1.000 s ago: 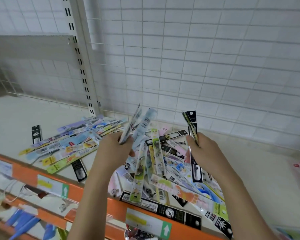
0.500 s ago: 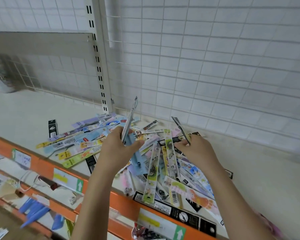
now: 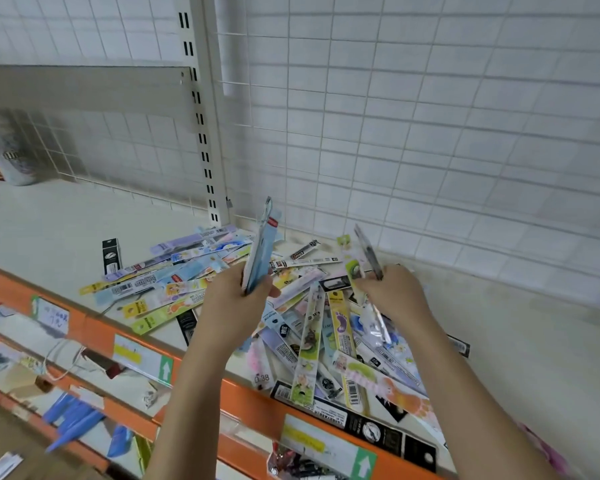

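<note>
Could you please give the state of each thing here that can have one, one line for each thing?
left hand: grips the blue packets.
blue packets: bunched, held upright above the pile.
right hand: pinches the dark packet.
dark packet: held in the air, top tilted to the left.
pile of packets: loose, jumbled, some overhang the front of the shelf.

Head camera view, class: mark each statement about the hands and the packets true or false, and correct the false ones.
1. The left hand holds a bunch of blue packets upright. True.
2. The right hand holds nothing. False: it grips a slim packet.
3. The pile of packets lies on the floor. False: it lies on the shelf.
4. The shelf's front edge is orange. True.
</note>
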Action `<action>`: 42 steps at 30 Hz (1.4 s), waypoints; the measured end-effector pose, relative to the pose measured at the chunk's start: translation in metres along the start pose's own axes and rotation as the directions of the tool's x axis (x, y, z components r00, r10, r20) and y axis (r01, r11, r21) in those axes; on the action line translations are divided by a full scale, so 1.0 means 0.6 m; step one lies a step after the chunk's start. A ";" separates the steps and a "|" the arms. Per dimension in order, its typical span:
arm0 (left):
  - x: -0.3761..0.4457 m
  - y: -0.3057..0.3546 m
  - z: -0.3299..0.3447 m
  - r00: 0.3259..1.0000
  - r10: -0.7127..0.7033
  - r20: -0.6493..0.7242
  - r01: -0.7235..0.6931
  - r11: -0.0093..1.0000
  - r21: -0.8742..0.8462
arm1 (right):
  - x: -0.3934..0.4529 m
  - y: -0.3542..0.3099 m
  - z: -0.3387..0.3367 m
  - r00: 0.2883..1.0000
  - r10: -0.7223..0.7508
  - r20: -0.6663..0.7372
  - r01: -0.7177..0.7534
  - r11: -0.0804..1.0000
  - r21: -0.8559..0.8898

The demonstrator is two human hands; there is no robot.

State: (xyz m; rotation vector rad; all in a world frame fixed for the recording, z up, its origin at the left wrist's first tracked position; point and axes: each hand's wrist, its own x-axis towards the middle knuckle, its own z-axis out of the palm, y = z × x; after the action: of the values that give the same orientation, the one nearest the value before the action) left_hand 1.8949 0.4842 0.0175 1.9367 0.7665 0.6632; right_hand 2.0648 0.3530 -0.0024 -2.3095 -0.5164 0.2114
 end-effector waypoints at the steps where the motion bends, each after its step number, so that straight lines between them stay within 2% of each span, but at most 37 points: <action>1: 0.000 0.001 0.003 1.000 -0.013 0.020 0.013 1.000 -0.017 | -0.002 -0.002 -0.011 0.999 -0.025 -0.040 0.026 0.999 0.026; 5: 0.002 0.004 0.020 0.991 -0.090 0.104 0.096 0.994 -0.055 | -0.018 -0.007 -0.051 0.984 -0.121 -0.134 0.121 0.993 -0.006; 12: -0.003 0.002 0.055 0.970 -0.081 0.228 0.010 0.955 0.297 | -0.050 0.015 -0.087 0.991 -0.073 -0.116 0.076 0.997 0.021; 18: -0.014 0.004 0.086 0.969 -0.153 0.193 0.031 0.852 0.522 | -0.075 0.035 -0.094 0.997 -0.018 -0.079 0.022 0.998 0.055; 21: -0.021 0.003 0.103 0.962 -0.180 0.204 0.035 0.825 0.564 | -0.084 0.039 -0.096 0.997 -0.039 -0.067 0.041 0.999 0.020; 26: -0.021 0.011 0.099 0.991 -0.124 0.058 0.084 0.886 0.455 | -0.102 0.051 -0.101 1.000 0.002 0.001 -0.002 0.999 -0.035; 32: -0.034 0.032 0.079 0.993 0.030 -0.110 0.004 0.955 0.295 | -0.124 0.063 -0.108 0.985 0.019 0.174 -0.013 0.999 -0.040; 37: -0.050 0.037 0.077 0.994 0.047 -0.101 -0.042 0.998 0.051 | -0.151 0.062 -0.100 0.953 -0.044 0.298 0.094 0.983 -0.155; 40: -0.061 0.040 0.073 0.993 0.082 -0.081 -0.078 0.996 0.047 | -0.170 0.061 -0.087 0.908 -0.032 0.419 0.125 0.973 -0.196; 42: -0.067 0.036 0.071 0.993 0.074 -0.087 -0.073 0.997 0.017 | -0.176 0.063 -0.078 0.910 -0.037 0.412 0.135 0.968 -0.212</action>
State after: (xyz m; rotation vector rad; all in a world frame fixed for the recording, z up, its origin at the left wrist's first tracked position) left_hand 1.9038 0.4226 0.0131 1.9671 0.7582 0.7937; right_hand 1.9947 0.2540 0.0040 -2.4733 -0.8936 0.6272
